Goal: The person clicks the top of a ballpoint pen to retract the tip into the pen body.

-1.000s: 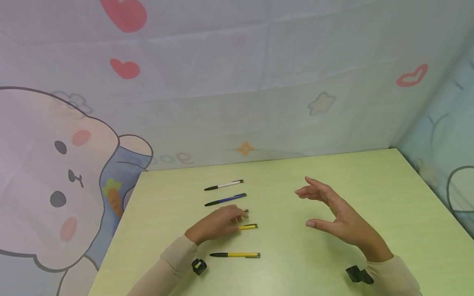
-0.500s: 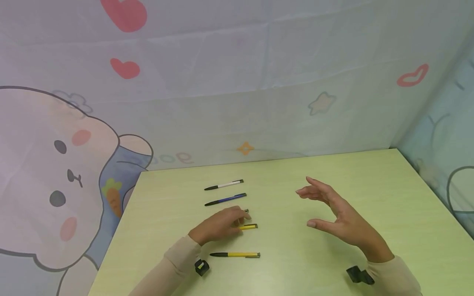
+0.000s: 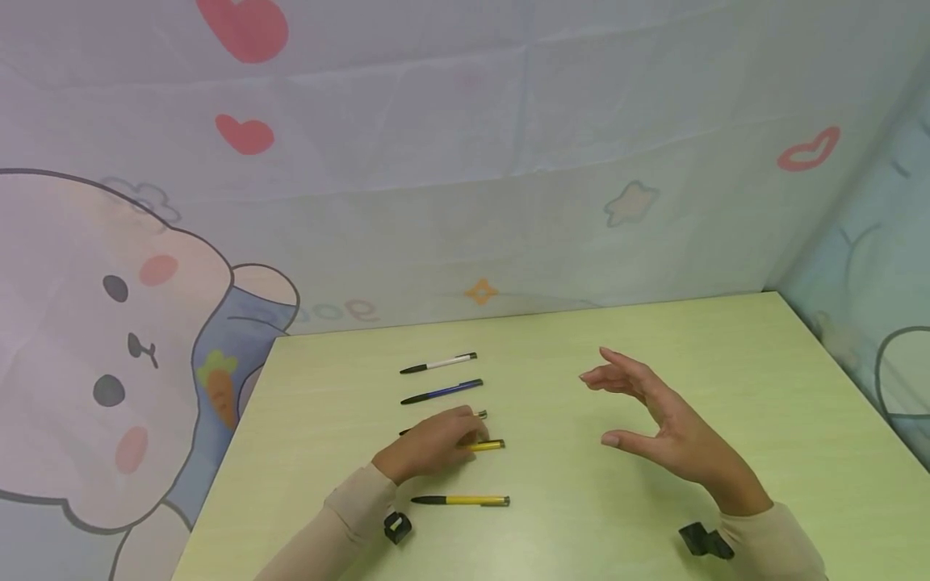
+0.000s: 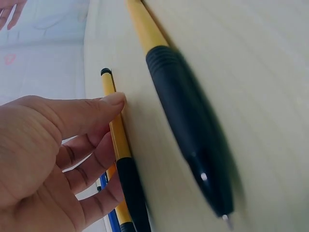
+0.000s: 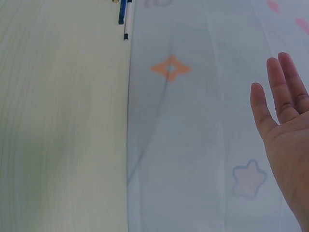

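My left hand (image 3: 434,442) is low over the middle of a row of pens. Its thumb and fingers pinch a yellow pen (image 3: 488,445) with a black grip. The left wrist view shows the thumb on the near side of this yellow pen (image 4: 119,137) and fingers on its far side. A further pen (image 3: 481,415) lies just behind, mostly hidden by the hand; its barrel looks orange-yellow from the left wrist. Closer to the person lies another yellow pen (image 3: 465,500). My right hand (image 3: 672,424) is held above the table at the right, fingers apart, holding nothing.
Behind the left hand lie a blue pen (image 3: 443,392) and a white pen (image 3: 439,363), both with black grips. The pale table (image 3: 596,524) ends at a printed cloth backdrop (image 3: 436,202). Black wrist devices (image 3: 397,528) sit below both wrists.
My left hand has shifted slightly to the right, and its fingers have drawn in around the yellow pen. The tip of the pen behind now shows. My right hand stays put.
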Available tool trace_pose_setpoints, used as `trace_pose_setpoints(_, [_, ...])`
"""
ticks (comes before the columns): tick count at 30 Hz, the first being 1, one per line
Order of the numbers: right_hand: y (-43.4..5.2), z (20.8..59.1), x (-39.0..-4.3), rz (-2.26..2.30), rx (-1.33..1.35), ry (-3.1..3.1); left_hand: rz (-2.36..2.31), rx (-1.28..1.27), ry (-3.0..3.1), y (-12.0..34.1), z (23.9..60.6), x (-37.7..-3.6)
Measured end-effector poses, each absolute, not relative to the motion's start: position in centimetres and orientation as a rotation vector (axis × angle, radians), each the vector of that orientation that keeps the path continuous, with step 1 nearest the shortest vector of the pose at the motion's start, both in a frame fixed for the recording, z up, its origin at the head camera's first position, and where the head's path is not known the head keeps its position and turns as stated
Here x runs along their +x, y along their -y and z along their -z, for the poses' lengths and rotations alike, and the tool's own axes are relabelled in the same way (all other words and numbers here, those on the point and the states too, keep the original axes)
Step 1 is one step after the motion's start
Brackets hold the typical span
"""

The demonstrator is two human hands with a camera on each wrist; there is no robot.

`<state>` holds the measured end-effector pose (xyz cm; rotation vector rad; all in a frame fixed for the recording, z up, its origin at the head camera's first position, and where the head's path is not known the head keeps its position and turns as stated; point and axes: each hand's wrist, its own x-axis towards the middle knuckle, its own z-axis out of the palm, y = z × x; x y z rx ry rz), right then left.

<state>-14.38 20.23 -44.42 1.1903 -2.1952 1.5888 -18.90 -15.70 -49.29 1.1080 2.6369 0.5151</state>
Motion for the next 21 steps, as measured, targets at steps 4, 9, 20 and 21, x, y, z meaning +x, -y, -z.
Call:
trace_pose_setpoints(4, [-20.16,44.44,-14.38,-1.59,1.189,2.2,-0.521,1.113,-2.631,15.55,49.35,-18.98])
trace_pose_setpoints(9, [-20.05,44.41,-14.45,-1.585,1.195,2.191,-0.509,1.128,-2.622,15.49,49.3,-19.12])
trace_pose_setpoints(20, [-19.79,43.75,-14.12,-1.59,1.185,2.195,-0.474,1.146,-2.617,15.67,48.93,-19.29])
trace_pose_setpoints(21, [-19.85,43.88,-14.19,-1.591,1.181,2.198,-0.485,1.144,-2.616,15.72,48.82,-19.28])
